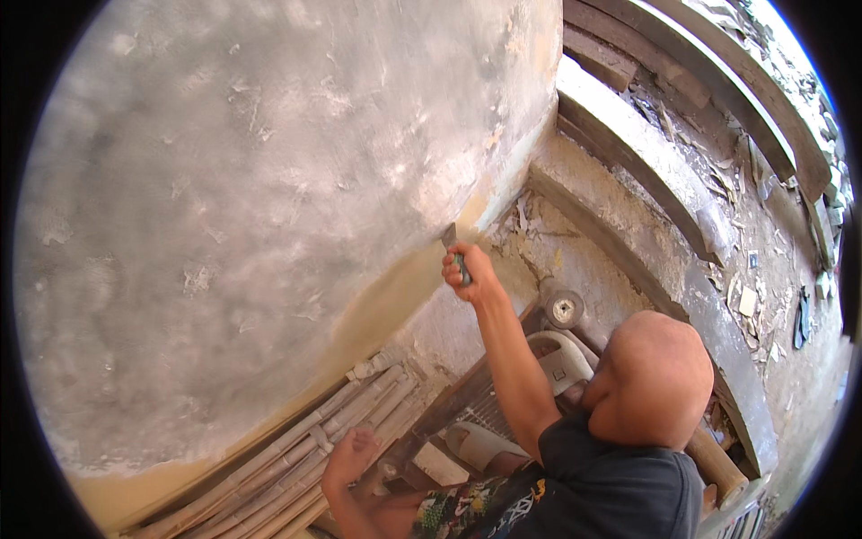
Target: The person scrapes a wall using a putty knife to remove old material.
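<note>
My right hand (467,270) is closed around the dark handle of a scraper (450,236). The blade meets the wall (251,225) low down, near the corner where the grey, patchy coating borders a yellowish-tan strip (382,301). Lower and to the left, my left hand (354,452) hovers over bamboo poles (287,463) with its fingers loosely curled. Nothing shows inside that hand. My right arm stretches up and forward toward the wall, while my left arm stays bent.
Bamboo poles lie along the wall's foot. Light-coloured slippers (558,362) and a small round wheel (564,308) are below my right arm. Concrete ledges (620,225) curve past on the right, with rubble and scraps (750,301) strewn beyond them.
</note>
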A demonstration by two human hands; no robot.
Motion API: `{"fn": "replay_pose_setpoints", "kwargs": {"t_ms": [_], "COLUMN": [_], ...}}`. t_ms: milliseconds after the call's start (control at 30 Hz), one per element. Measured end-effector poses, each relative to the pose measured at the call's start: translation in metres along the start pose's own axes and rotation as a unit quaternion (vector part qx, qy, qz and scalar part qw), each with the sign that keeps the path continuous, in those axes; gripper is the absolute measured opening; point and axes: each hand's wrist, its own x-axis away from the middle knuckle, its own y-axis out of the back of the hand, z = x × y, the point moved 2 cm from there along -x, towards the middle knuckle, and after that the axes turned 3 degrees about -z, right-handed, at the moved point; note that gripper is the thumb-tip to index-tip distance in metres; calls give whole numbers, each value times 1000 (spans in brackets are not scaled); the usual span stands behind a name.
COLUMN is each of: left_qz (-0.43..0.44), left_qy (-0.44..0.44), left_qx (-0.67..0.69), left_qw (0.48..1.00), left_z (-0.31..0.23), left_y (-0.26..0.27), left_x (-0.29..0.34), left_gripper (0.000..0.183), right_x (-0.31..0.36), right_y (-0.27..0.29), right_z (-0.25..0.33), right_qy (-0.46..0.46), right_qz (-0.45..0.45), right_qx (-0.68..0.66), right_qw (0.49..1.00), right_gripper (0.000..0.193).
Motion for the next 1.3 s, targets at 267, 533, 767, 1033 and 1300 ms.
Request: {"fn": "replay_pose_setpoints", "kwargs": {"t_ms": [267, 533, 767, 1033, 1300], "left_qz": [0, 11, 7, 2, 4], "left_qy": [4, -2, 35, -2, 7], "left_qx": [-47, -24, -32, -44, -20], "left_qw": [999, 1000, 999, 999, 1000], "left_z": [5, 1, 1, 5, -1], "left_y": [0, -1, -1, -2, 1], "left_x": [7, 11, 12, 8, 12], "left_gripper": [27, 30, 31, 34, 31], "right_x": [26, 15, 38, 7, 12], "right_y": [-14, -4, -16, 6, 0], "right_z": [-11, -3, -9, -3, -5], "right_qy": [33, 5, 34, 5, 24], "right_qz": [10, 4, 4, 4, 33], "right_qx": [43, 33, 65, 24, 20], "right_qw": [998, 999, 997, 1000, 999], "right_gripper": [11, 15, 11, 11, 10]}}
